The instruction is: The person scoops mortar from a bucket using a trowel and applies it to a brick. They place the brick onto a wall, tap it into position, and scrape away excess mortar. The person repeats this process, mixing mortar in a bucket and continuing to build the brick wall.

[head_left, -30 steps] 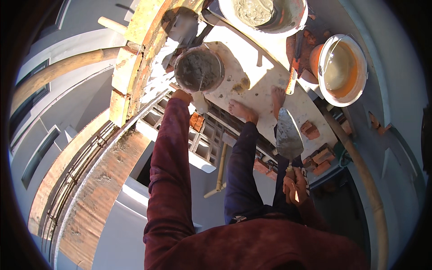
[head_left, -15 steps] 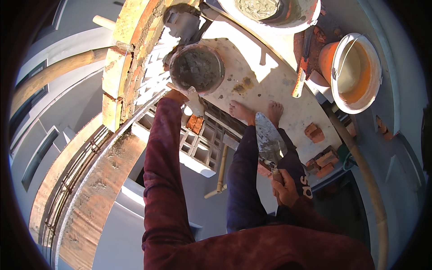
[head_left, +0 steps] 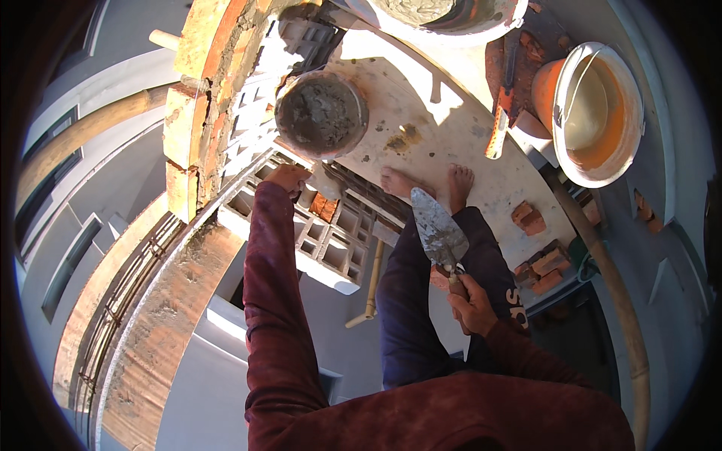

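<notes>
My right hand (head_left: 475, 304) grips the wooden handle of a trowel (head_left: 441, 231) in front of my legs. Grey mortar smears its pointed metal blade, which points away from me. At the end of my outstretched left arm, my left hand (head_left: 288, 179) has its fingers closed over the pale hollow blocks (head_left: 335, 244); what they hold, if anything, I cannot make out. A reddish brick piece (head_left: 324, 207) sits among the blocks, right of that hand. Just beyond the hand stands a round bucket (head_left: 364, 120) of grey mortar (head_left: 320, 116).
My bare feet stand on a stained board (head_left: 421, 150). A brick wall (head_left: 183, 128) rises at left. An orange-white bucket (head_left: 639, 128) and an orange-handled tool (head_left: 498, 134) lie right, with a mortar tub (head_left: 492, 34) at the far edge. Broken bricks (head_left: 529, 218) and bamboo poles (head_left: 613, 301) flank the board.
My left hand has drawn back slightly from the mortar bucket toward the blocks. The trowel has shifted a little left, its blade tilting further left. The view has shifted slightly.
</notes>
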Tool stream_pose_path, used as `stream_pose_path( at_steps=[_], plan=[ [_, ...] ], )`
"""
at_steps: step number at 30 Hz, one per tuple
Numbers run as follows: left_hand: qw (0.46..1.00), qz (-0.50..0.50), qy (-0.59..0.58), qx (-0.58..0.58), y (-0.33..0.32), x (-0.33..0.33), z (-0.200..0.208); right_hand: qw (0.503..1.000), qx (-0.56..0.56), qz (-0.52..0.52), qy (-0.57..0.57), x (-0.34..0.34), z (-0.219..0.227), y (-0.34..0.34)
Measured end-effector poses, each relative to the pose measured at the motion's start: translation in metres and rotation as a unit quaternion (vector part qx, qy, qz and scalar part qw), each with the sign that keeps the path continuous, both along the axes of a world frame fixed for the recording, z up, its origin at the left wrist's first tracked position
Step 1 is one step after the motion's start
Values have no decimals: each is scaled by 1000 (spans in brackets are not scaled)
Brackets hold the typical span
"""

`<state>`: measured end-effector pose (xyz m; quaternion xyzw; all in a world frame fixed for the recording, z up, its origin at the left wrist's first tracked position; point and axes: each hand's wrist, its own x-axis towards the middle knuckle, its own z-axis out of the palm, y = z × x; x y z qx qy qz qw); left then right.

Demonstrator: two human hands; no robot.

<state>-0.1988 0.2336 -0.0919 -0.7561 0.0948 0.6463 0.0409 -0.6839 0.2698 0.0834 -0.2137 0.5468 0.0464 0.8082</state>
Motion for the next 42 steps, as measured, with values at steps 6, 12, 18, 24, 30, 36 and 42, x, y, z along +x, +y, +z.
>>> stream_pose_path(
  at_steps=[6, 12, 18, 24, 30, 36, 42],
  plan=[
    [995, -103, 1, 10, -15, 19, -34, 1000, 12, -22, -16, 11, -13, -14],
    [993, -118, -3, 14, -29, 15, -46, 997, 31, -55, -49, 40, -44, -40],
    [969, -75, -113, -205, -24, 1, -1, 996, 18, -55, -64, 66, -72, -49],
    [905, -72, -89, -409, -119, -94, 126, 991, -79, 72, -87, 93, -103, -69],
    [729, -176, 41, -660, -204, -222, 166, 945, -239, 149, -166, 119, -143, -72],
    [541, -369, -14, -756, -262, -340, 154, 905, -297, 159, -259, 149, -192, -110],
    [489, -437, -167, -737, -284, -417, 82, 868, -367, 232, -242, 160, -192, -110]
  ],
)
